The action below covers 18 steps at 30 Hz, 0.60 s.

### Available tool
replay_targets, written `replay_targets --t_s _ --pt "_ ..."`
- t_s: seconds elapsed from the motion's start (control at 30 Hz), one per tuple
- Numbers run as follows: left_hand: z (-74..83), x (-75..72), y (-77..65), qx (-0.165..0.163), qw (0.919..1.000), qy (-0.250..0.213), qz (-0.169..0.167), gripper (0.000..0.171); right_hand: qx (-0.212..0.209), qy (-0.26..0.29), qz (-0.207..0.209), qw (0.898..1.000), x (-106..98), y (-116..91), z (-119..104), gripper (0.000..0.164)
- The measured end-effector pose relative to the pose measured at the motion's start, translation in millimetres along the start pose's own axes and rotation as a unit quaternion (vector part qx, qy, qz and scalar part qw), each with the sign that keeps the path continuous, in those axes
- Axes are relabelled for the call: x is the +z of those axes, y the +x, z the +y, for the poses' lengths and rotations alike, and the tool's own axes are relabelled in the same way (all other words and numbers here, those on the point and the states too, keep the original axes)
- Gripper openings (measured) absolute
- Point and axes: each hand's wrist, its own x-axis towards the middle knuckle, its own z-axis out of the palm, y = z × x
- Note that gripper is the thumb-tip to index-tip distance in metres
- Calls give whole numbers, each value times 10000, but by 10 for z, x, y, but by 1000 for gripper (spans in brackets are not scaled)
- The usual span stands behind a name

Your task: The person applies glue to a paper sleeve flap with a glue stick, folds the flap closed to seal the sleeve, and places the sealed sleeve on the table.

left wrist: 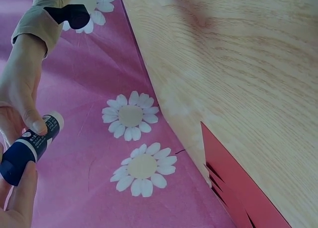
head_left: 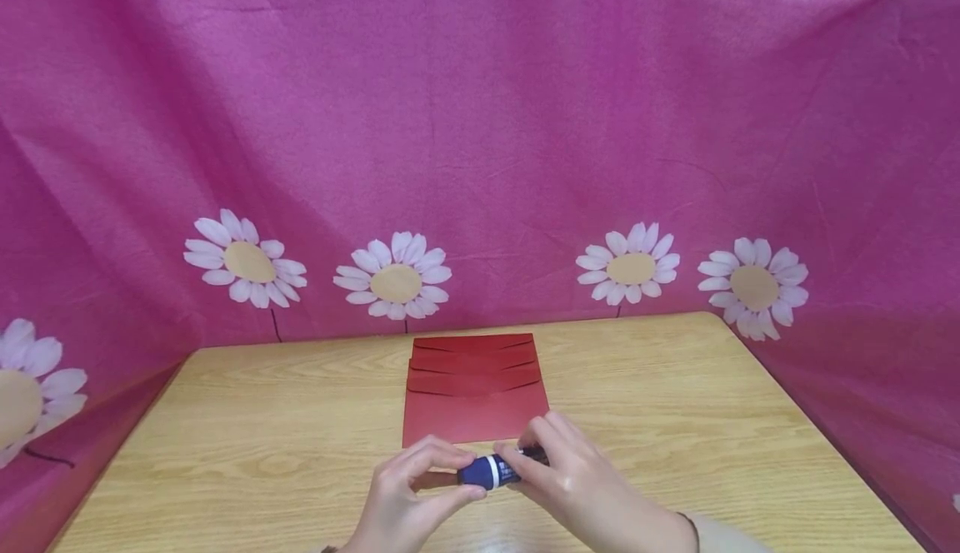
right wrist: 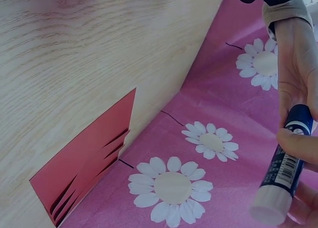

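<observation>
A navy-blue glue stick (head_left: 481,473) with a white band is held above the front of the table, between both hands. My left hand (head_left: 408,490) pinches its blue cap end between thumb and fingers. At the other end, my right hand (head_left: 581,482) grips the labelled barrel. The barrel's barcode and white base (right wrist: 271,204) show in the right wrist view. In the left wrist view the glue stick (left wrist: 22,156) appears with its cap against the barrel. Just beyond the hands lie several red envelopes (head_left: 476,415), overlapping, flaps toward the back.
The wooden table (head_left: 262,428) has a pink cloth (head_left: 480,137) with white daisies hanging behind it and along both sides. The envelopes reach close to the table's back edge.
</observation>
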Motion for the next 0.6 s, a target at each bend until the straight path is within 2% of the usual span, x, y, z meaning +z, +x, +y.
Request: replay_targets --t_s 0.2,0.43,0.6 --pt "-3 16 5 77 10000 -40 43 23 -52 -37 54 10000 7 0 6 23" --pt "-55 34 -16 348 9993 -160 39 26 82 39 -45 9999 20 -34 -14 17" --pt "-76 57 -11 359 9992 -169 91 25 134 -24 -31 9999 30 -42 -9 23"
